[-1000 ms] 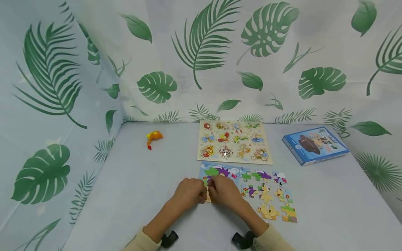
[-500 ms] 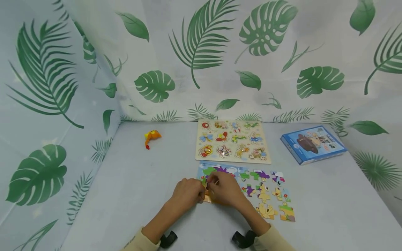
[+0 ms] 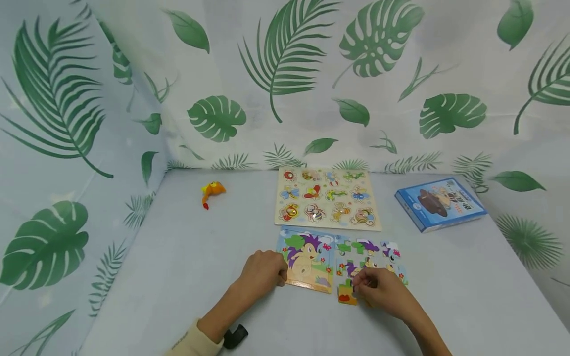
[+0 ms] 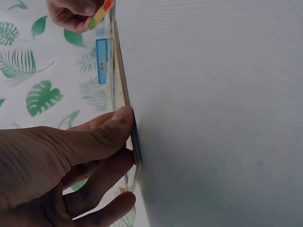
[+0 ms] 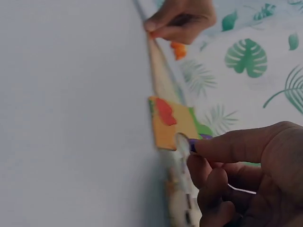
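My left hand pinches the left edge of a flat puzzle board printed with a purple-haired hedgehog. Seen from the left wrist, the thumb lies on one face of the board's edge and the fingers on the other. To the right of the board, my right hand pinches a jigsaw piece, orange with a red patch and a green and purple tab, between thumb and fingertips. It is above several loose jigsaw pieces laid out in rows, and hides some of them.
A wooden insect puzzle lies just behind the hedgehog board. Further right is a blue box. A small orange toy sits at the back left. Leaf-print cloth hangs behind the table.
My right hand has moved right from the hedgehog board to the loose pieces, carrying the orange jigsaw piece. The board's picture is now uncovered. My left hand stays at the board's left edge.
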A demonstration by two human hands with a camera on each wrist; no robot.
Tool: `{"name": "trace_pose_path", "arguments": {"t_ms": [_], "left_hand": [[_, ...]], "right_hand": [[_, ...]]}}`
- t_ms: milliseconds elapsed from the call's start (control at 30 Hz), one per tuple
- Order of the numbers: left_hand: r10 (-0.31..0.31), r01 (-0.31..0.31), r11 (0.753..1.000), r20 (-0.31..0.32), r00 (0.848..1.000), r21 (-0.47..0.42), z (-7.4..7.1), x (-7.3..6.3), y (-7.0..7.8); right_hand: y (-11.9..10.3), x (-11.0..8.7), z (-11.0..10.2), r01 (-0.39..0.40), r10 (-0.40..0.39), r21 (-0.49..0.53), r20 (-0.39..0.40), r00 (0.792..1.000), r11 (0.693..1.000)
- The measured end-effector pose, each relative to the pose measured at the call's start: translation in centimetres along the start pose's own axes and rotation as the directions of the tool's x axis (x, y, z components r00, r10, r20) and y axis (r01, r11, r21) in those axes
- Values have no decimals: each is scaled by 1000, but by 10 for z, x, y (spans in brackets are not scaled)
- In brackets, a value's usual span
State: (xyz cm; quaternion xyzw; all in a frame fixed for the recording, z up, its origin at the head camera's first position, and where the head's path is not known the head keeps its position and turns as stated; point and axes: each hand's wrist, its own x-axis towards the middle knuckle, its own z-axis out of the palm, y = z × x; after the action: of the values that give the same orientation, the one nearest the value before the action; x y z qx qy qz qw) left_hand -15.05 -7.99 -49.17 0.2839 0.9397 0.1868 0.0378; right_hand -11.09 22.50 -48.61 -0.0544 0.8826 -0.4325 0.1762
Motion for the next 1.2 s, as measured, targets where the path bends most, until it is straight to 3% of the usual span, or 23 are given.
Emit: {"name": "trace_pose_path", "arguments": {"t_ms": [167,333,967,1100,1200], "left_hand": [[-6,6,1000,4,1000,-11,-2,-3,0],[1,-1,1000,-6,1000,-18,-1,-7,1],[-20,20,1000,19,1000,-6,5,-6,-5],[-11,11,1000,38,999,-14,7,-5,-7],[-7,9,1000,69,998,-21,7,-6,-10]], "right_hand": [[2,1,11,-85,81,-48,-69,994,995],[0,1,18,-128,111,-151,-113,987,980],[-4,1,33,-96,8,-349,-245,969,932],[-3,-3,24,-75,-7,-338,-235,972,938],[-1,-6,4,-62,-19,-331,-236,972,942]]}}
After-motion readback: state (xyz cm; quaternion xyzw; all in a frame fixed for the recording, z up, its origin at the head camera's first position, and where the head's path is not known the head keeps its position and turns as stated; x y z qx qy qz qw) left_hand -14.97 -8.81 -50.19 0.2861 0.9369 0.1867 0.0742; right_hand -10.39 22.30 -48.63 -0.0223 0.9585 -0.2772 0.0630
